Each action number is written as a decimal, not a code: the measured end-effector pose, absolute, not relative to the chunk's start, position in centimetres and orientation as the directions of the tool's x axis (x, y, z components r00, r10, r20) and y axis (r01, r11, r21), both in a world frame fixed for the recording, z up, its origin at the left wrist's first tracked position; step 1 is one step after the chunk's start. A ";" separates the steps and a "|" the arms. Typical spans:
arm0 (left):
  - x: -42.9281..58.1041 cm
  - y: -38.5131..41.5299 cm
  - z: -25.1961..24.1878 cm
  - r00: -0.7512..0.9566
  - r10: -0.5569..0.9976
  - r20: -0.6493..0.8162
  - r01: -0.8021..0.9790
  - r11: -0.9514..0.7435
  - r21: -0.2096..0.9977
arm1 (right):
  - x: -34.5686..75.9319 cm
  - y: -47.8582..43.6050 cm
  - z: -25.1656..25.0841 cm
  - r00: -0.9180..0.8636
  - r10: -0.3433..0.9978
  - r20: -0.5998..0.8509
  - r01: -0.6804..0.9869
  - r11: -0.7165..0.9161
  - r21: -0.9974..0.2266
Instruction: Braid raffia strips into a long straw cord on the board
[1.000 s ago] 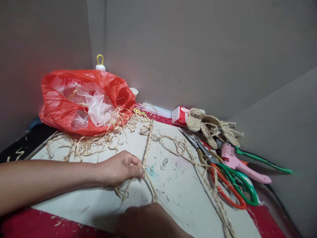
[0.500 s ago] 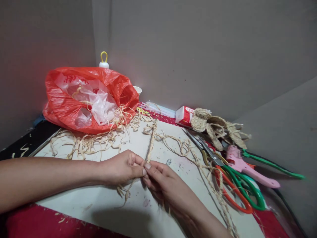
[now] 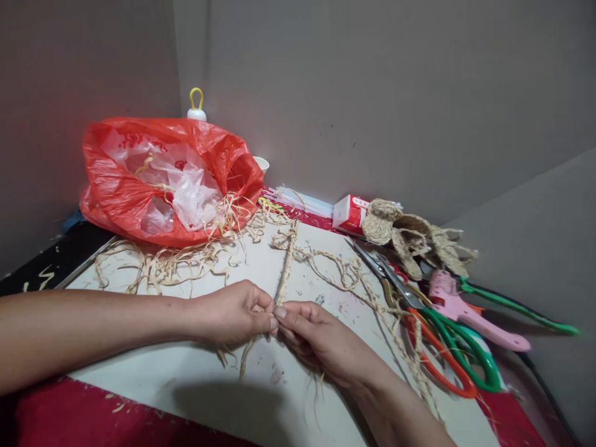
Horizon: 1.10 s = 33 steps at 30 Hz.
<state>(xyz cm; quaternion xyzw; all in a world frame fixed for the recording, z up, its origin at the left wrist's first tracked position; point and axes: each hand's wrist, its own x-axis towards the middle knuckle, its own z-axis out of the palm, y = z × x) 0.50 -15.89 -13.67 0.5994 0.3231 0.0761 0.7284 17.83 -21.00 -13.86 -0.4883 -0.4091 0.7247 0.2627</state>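
My left hand [image 3: 233, 313] and my right hand [image 3: 316, 341] meet fingertip to fingertip over a white board [image 3: 195, 372]. Both pinch the near end of a braided straw cord [image 3: 285, 273] that runs away from me toward the back. Loose straw ends [image 3: 242, 360] hang below the pinch and trail under my right palm. A second, longer braid [image 3: 372, 298] loops off to the right across the board.
A red plastic bag [image 3: 139, 186] with clear plastic and loose straw spilling out lies at the back left. Scissors with red and green handles [image 3: 447, 354], a pink glue gun [image 3: 470, 316], woven straw pieces [image 3: 410, 239] and a small red-white box [image 3: 348, 214] crowd the right. Grey walls enclose the corner.
My right hand came up from the bottom edge and joined the left at the braid's end, then shifted little. The view drifted slightly.
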 end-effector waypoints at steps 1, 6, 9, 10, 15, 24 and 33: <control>0.4 -15.8 -13.6 0.787 0.493 -0.371 0.276 0.257 0.926 | 17.8 -21.0 -14.0 -0.383 0.787 -0.484 -0.008 -0.527 -0.850; -0.5 -14.5 -12.1 0.802 0.456 -0.386 0.360 0.146 0.921 | 17.7 -21.0 -14.0 -0.369 0.797 -0.479 -0.102 -0.547 -0.831; -1.1 -13.3 -11.1 0.801 0.437 -0.409 0.408 0.102 0.907 | 17.6 -20.9 -13.8 -0.377 0.798 -0.470 -0.123 -0.546 -0.829; -1.3 -13.0 -10.8 0.803 0.431 -0.412 0.412 0.097 0.906 | 17.6 -20.9 -13.8 -0.377 0.804 -0.460 -0.135 -0.539 -0.831; -2.2 -11.4 -9.6 0.766 0.470 -0.439 0.442 0.111 0.890 | 17.2 -20.9 -13.9 -0.375 0.828 -0.417 -0.223 -0.517 -0.826; -5.3 -9.8 -4.1 0.760 0.569 -0.314 0.566 -0.340 0.751 | 16.9 -20.9 -14.0 -0.418 0.808 -0.414 -0.276 -0.548 -0.790; -5.8 -5.6 -3.1 0.478 0.853 0.207 0.823 -0.518 0.232 | 16.8 -20.9 -13.9 -0.435 0.792 -0.427 -0.233 -0.557 -0.797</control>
